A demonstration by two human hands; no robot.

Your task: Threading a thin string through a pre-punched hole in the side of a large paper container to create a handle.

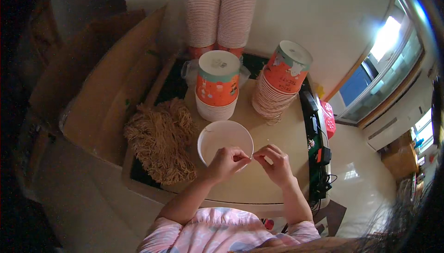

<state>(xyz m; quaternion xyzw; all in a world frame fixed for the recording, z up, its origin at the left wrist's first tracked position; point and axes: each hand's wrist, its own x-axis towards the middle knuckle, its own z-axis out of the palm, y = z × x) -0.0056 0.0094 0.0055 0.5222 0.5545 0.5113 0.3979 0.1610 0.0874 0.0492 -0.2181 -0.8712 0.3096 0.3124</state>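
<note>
A white paper bucket (222,138) stands on the table with its open mouth up, showing its pale inside. My left hand (227,163) is over its near right rim, thumb and fingers pinched together. Just to the right, my right hand (274,163) makes a similar pinch, its fingertips almost meeting those of the left. A tiny pale bit shows between the two pinches at the rim; it is too small to name. Left of the bucket lies a big bundle of tan twine (162,137), its strands loose and frayed-looking.
Behind stand an upside-down stack of orange-and-green buckets (217,86) and a leaning stack (284,75) with cords hanging along its side. Tall nested stacks (202,17) rise by the wall. A cardboard box (106,91) flanks the left; a power strip (323,156) with cables lines the right edge.
</note>
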